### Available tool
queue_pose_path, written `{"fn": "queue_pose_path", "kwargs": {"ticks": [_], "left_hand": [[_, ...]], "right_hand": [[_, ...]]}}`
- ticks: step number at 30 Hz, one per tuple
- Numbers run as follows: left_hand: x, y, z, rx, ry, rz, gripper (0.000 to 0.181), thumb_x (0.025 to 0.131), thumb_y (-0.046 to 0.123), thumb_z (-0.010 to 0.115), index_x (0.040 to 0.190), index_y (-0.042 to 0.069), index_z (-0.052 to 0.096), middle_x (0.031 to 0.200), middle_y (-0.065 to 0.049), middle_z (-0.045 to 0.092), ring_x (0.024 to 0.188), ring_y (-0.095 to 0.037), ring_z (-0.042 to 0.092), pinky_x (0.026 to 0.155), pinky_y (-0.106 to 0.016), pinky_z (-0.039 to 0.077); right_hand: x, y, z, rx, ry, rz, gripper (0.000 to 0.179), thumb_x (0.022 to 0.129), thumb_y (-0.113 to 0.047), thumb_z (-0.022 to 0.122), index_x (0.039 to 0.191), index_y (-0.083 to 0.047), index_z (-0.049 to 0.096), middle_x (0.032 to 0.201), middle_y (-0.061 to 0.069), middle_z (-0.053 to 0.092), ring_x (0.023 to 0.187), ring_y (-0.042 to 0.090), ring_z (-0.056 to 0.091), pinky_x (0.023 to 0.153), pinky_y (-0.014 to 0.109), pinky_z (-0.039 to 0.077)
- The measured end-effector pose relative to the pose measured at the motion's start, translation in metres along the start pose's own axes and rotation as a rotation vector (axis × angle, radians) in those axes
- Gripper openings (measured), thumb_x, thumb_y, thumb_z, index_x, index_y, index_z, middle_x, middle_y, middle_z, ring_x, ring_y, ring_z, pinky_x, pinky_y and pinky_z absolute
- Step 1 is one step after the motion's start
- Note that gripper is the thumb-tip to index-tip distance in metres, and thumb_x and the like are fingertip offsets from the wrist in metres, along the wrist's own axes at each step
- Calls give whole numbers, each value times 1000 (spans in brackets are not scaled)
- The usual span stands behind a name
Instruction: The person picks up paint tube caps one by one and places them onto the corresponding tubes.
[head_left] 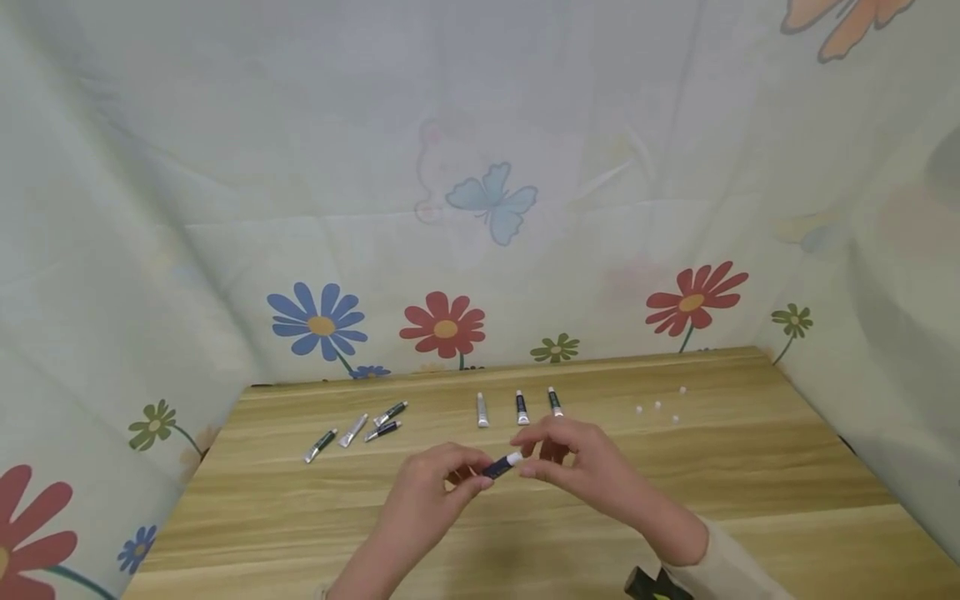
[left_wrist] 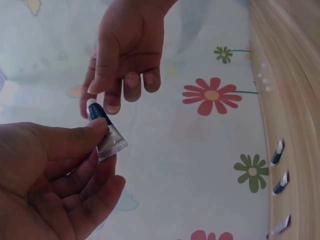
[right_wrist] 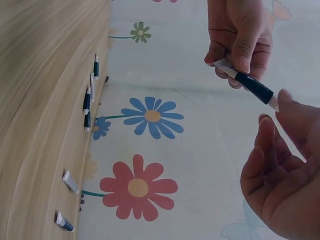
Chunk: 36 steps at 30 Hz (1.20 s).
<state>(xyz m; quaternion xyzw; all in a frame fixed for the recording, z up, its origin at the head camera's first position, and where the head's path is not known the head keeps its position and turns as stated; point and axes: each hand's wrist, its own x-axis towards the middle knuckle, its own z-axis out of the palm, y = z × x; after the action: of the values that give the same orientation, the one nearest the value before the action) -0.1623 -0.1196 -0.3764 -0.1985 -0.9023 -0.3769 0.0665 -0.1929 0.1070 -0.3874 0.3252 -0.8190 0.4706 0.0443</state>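
Head: L hand (head_left: 438,487) pinches dk-blue tube (head_left: 498,467) w/ white cap (head_left: 514,458) over table (head_left: 750,467), well in from far edge; L wrist: silver crimped end shows; R wrist: R hand (right_wrist: 292,180) parted at cap, contact unclear, open room btwn tube & table.

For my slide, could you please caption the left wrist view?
Left hand pinches a blue and silver tube, white cap toward right hand.

Watching from the room, I see the head camera look forward and down over the table's (head_left: 570,533) near side, well back, while the wrist cameras sit close, tipped sideways, the left facing far right, the right far left, both sharing the held tube (left_wrist: 101,115).
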Motion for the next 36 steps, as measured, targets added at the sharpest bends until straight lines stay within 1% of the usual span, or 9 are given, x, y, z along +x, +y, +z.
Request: {"fn": "queue_pose_path", "kwargs": {"ticks": [2,5,11,16,18,21,23,30,36], "left_hand": [[-1,0,0,-4,-11,-8,10,89,10,77,99,12,78,92,2,76,78,-1,62,72,-17,54],[-3,-1,1,-1,-31,-13,9,90,12,77,99,13,78,93,3,76,80,-1,62,72,-16,54],[-4,-2,7,48,-43,8,9,90,13,77,99,13,77,92,3,76,80,-2,62,71,-18,54],[-2,-6,9,4,-129,-33,8,89,11,78,98,10,77,88,2,75,76,-1,60,68,-17,53],[0,-9,8,-21,-161,-35,8,89,11,79,96,9,77,87,1,75,74,-1,60,66,-17,52],[2,-13,8,-51,-187,-37,8,88,11,79,95,8,77,88,-1,76,74,-2,60,66,-18,51],[3,-18,7,-74,-191,-40,9,88,11,79,96,8,76,89,-2,76,75,-4,61,66,-18,52],[1,-29,1,-91,-183,-133,13,87,11,80,99,9,76,91,-1,76,79,-9,64,69,-19,54],[0,-44,-2,-116,-145,-177,14,86,14,81,98,8,76,89,-2,77,76,-9,63,66,-19,52]], "right_hand": [[-1,-1,1,2,-11,-9,12,95,-15,71,107,-11,74,96,5,73,75,-2,57,67,21,55],[-1,-1,4,-11,-2,-21,7,96,-12,70,102,-12,74,93,4,73,75,-2,55,67,21,55],[-3,-1,10,-45,10,16,5,95,-12,70,99,-12,73,90,1,71,74,-3,51,65,21,52],[-4,4,11,-67,-17,4,8,95,-15,71,101,-12,74,88,0,71,76,-4,53,67,22,53],[-5,6,10,-70,-28,-5,12,94,-16,72,105,-10,74,88,1,71,75,-4,54,67,22,53],[-6,11,9,-70,-32,-6,20,93,-18,74,110,-8,73,89,3,71,73,-5,53,65,21,52],[-6,13,7,-67,-28,8,22,92,-18,76,111,-7,73,89,4,71,72,-5,52,63,20,51],[-12,25,-1,-76,3,81,18,92,-18,76,106,-8,74,90,4,72,73,-4,53,64,20,52],[-20,34,-9,-69,56,112,14,92,-17,76,102,-8,74,88,4,72,71,-4,53,63,19,51]]}}
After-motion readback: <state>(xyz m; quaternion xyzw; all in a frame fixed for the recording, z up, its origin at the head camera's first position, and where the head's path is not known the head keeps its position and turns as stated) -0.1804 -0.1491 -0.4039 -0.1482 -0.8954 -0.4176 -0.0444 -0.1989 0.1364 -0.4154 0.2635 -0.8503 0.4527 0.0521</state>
